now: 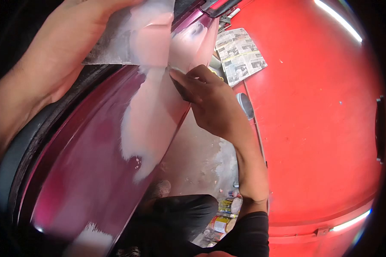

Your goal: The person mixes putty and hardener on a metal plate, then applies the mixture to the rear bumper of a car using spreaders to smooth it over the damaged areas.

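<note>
— Two hands, both on the same maroon panel (85,171). Which comes closest?

— The left hand (73,25), with its forearm coming in from the lower left edge. It grips a grey sheet (116,43) at the top of the view.

— How does that sheet lie?

— Its long side runs across the picture, left to right, and its straight lower edge is almost level. It lies over the upper part of the panel, with the fingers closed on its upper left corner. The rest spreads to the right of them.

— And the panel itself?

— Its long axis runs from lower left to upper right. A pale patch (150,115) follows the same slant down its middle.

— The right hand (210,103)?

— It is bent at the wrist, the forearm rising from a black sleeve (253,231). The fingers are bunched together, tips pressed on the panel's right edge just beside the patch. I cannot tell whether they pinch anything.

— Further off?

— A dark-trousered knee (184,214) below, then cans (223,222) on the grey floor (197,158). Beyond is a red body (321,128) with a newspaper (240,53) stuck flat on it.
</note>
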Demonstrator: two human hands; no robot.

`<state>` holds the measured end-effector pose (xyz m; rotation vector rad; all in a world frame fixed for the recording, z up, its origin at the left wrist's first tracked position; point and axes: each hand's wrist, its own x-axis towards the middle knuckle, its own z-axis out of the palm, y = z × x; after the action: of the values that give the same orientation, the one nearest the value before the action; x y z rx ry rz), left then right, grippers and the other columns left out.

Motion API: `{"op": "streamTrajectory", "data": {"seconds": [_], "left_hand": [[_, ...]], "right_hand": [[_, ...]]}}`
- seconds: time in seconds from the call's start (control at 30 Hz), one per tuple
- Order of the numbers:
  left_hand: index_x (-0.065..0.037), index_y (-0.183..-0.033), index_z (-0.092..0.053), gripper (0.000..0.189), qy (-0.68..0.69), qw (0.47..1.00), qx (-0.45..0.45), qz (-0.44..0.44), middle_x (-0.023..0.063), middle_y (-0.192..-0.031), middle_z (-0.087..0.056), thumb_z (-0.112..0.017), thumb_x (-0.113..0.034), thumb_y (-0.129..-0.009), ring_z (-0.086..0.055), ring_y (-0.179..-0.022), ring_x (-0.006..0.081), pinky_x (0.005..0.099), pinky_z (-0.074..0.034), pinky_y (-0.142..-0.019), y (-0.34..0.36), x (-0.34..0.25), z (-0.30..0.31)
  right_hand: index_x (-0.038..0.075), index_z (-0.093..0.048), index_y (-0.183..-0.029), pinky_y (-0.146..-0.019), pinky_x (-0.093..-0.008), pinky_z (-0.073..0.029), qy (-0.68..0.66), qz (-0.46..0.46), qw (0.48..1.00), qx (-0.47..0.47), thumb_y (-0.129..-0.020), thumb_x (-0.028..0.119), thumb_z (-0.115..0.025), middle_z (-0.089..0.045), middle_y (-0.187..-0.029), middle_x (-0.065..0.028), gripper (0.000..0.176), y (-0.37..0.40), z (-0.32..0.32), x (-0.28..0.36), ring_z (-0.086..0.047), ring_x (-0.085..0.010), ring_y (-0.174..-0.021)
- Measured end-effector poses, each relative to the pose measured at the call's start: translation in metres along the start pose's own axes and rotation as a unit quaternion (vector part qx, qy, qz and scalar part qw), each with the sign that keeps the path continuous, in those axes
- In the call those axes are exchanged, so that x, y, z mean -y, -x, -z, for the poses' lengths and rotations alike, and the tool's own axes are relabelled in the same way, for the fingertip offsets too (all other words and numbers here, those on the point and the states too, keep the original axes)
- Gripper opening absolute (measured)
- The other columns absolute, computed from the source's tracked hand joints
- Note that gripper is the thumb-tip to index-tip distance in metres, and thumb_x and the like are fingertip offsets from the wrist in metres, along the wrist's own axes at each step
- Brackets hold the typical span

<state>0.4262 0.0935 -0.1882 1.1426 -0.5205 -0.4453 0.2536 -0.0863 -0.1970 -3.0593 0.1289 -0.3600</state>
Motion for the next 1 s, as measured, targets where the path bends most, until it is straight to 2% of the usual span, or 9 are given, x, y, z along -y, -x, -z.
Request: {"op": "streamTrajectory", "data": {"seconds": [0.03, 0.13, 0.2, 0.3, 0.4, 0.6, 0.73, 0.83, 1.0], "left_hand": [[-0.001, -0.114, -0.063, 0.037, -0.009, 1.000, -0.019, 0.003, 0.0068, -0.101, -0.069, -0.065, -0.031, -0.092, -0.068, -0.086, 0.0151, 0.0303, -0.055, -0.080, 0.001, -0.005, -0.003], [0.003, -0.111, -0.064, 0.037, 0.046, 0.993, 0.109, -0.015, 0.0097, -0.101, -0.068, -0.065, -0.028, -0.091, -0.067, -0.087, 0.0185, 0.0322, -0.055, -0.079, -0.010, -0.002, 0.009], [0.004, -0.114, -0.062, 0.040, 0.044, 0.996, 0.077, -0.017, 0.0111, -0.106, -0.067, -0.065, -0.029, -0.092, -0.066, -0.092, 0.0204, 0.0340, -0.054, -0.083, -0.006, -0.009, 0.005], [0.005, -0.118, -0.059, 0.042, 0.053, 0.997, 0.049, -0.004, 0.0130, -0.111, -0.065, -0.064, -0.028, -0.093, -0.065, -0.098, 0.0226, 0.0365, -0.053, -0.088, -0.011, -0.012, 0.010], [0.003, -0.120, -0.057, 0.040, 0.066, 0.998, 0.013, 0.015, 0.0134, -0.114, -0.064, -0.062, -0.027, -0.094, -0.065, -0.101, 0.0236, 0.0384, -0.051, -0.093, -0.010, -0.019, 0.002], [-0.002, -0.120, -0.058, 0.034, 0.071, 0.997, -0.003, 0.037, 0.0101, -0.115, -0.064, -0.060, -0.026, -0.096, -0.063, -0.105, 0.0226, 0.0388, -0.046, -0.100, -0.016, -0.015, 0.007], [-0.002, -0.120, -0.058, 0.034, 0.085, 0.995, 0.012, 0.047, 0.0102, -0.115, -0.064, -0.060, -0.025, -0.096, -0.063, -0.104, 0.0225, 0.0389, -0.047, -0.099, -0.017, -0.013, 0.010], [-0.001, -0.120, -0.057, 0.034, 0.099, 0.995, 0.000, 0.029, 0.0104, -0.114, -0.064, -0.060, -0.025, -0.096, -0.064, -0.102, 0.0229, 0.0395, -0.049, -0.096, -0.011, -0.014, 0.005], [0.002, -0.120, -0.056, 0.036, 0.102, 0.994, 0.034, 0.022, 0.0121, -0.113, -0.064, -0.060, -0.024, -0.096, -0.064, -0.101, 0.0231, 0.0396, -0.052, -0.090, -0.011, -0.014, 0.006]], "right_hand": [[0.015, -0.060, -0.129, -0.080, -0.0406, -0.051, -0.024, -0.003, 1.000, 0.008, -0.073, -0.008, -0.056, -0.058, -0.100, -0.0133, 0.061, 0.003, 0.005, 0.002, -0.061, -0.0317, -0.092], [0.015, -0.059, -0.131, -0.081, -0.0411, -0.050, -0.093, 0.018, 0.995, 0.021, -0.071, -0.011, -0.052, -0.061, -0.099, -0.0148, 0.065, 0.016, 0.018, -0.005, -0.061, -0.0327, -0.091], [0.012, -0.056, -0.134, -0.084, -0.0399, -0.049, -0.123, 0.057, 0.990, 0.026, -0.068, -0.014, -0.048, -0.064, -0.101, -0.0173, 0.071, 0.028, 0.035, -0.017, -0.060, -0.0346, -0.092], [0.008, -0.055, -0.134, -0.087, -0.0352, -0.047, -0.115, 0.030, 0.984, -0.130, -0.070, -0.015, -0.048, -0.063, -0.101, -0.0183, 0.068, 0.068, 0.046, -0.032, -0.060, -0.0334, -0.092], [0.005, -0.056, -0.133, -0.083, -0.0284, -0.044, -0.226, -0.127, 0.943, -0.209, -0.083, -0.011, -0.049, -0.061, -0.096, -0.0133, 0.054, 0.122, 0.041, -0.042, -0.057, -0.0200, -0.087], [0.005, -0.058, -0.131, -0.080, -0.0264, -0.045, -0.362, -0.286, 0.859, -0.221, -0.089, -0.005, -0.052, -0.064, -0.095, -0.0057, 0.044, 0.200, 0.003, -0.074, -0.055, -0.0128, -0.085], [0.004, -0.058, -0.128, -0.083, -0.0311, -0.048, -0.325, -0.222, 0.883, -0.256, -0.087, -0.006, -0.050, -0.066, -0.100, -0.0094, 0.043, 0.184, -0.009, -0.071, -0.062, -0.0191, -0.089], [0.006, -0.055, -0.130, -0.085, -0.0361, -0.050, -0.158, -0.104, 0.954, -0.232, -0.083, -0.005, -0.052, -0.063, -0.108, -0.0121, 0.049, 0.138, -0.001, -0.049, -0.063, -0.0283, -0.096], [0.013, -0.051, -0.135, -0.093, -0.0479, -0.045, 0.095, -0.066, 0.972, -0.205, -0.083, 0.003, -0.055, -0.058, -0.111, -0.0112, 0.053, 0.061, 0.008, -0.012, -0.058, -0.0310, -0.105]]}}
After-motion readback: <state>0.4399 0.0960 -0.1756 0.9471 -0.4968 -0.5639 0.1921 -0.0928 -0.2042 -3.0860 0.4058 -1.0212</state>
